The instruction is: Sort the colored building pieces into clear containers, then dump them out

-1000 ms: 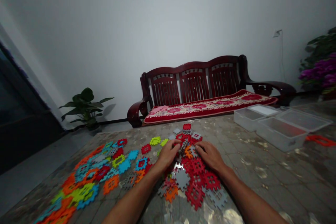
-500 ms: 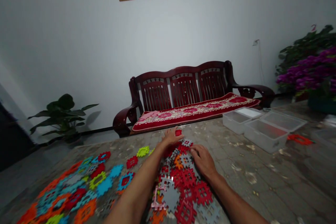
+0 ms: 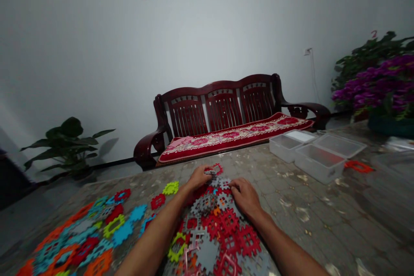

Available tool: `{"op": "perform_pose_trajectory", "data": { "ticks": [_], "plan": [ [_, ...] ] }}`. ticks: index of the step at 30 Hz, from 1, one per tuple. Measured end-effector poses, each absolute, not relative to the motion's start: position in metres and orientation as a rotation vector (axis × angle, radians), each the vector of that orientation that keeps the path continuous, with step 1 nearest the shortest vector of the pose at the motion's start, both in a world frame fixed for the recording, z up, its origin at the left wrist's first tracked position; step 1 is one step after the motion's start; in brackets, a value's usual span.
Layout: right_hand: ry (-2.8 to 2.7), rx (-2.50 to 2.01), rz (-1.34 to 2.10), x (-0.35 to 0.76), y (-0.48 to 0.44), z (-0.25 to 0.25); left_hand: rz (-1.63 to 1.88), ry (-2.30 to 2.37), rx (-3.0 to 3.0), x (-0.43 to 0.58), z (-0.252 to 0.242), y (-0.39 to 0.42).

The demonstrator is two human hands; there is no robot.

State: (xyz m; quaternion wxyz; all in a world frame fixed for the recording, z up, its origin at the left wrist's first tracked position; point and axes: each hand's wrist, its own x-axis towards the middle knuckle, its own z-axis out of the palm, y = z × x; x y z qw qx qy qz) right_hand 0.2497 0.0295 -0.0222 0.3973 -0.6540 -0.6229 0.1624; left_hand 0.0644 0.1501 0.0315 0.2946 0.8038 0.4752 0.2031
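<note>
A long heap of flat, notched interlocking plastic pieces (image 3: 230, 221), mostly red and grey, lies between my forearms on the table. At its far end my left hand (image 3: 199, 177) is closed with a grey interlocking piece (image 3: 211, 173) at its fingertips. A red frame-shaped piece (image 3: 219, 168) lies just beyond those fingers. My right hand (image 3: 246, 197) rests at the heap's right edge, its fingers curled in beside a grey window-like piece (image 3: 224, 184). Whatever sits inside the right fingers is hidden. A large grey piece (image 3: 207, 251) lies flat near me.
To the left spread orange, teal, blue and red pieces (image 3: 86, 250), with a lime-green piece (image 3: 170, 188) farther out. Clear plastic boxes (image 3: 318, 164) stand at the right, beside an orange piece (image 3: 359, 166). Behind the table (image 3: 300, 211) is a wooden bench (image 3: 223, 108).
My left hand has drawn back toward me and its spread fingers have closed on a grey piece. A lime-green piece now shows beside my left forearm. The view has shifted slightly.
</note>
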Motion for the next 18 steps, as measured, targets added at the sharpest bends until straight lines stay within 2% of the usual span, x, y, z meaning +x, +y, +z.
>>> {"op": "perform_pose_trajectory", "data": {
  "ticks": [8,18],
  "plan": [
    [-1.57,-1.641,0.412,0.251,0.033,-0.026,0.516,1.112,2.018,0.021,0.05,0.12],
    [-1.552,-1.618,0.44,0.253,0.033,-0.029,0.563,1.258,2.102,0.006,0.058,0.129]
  ]
}}
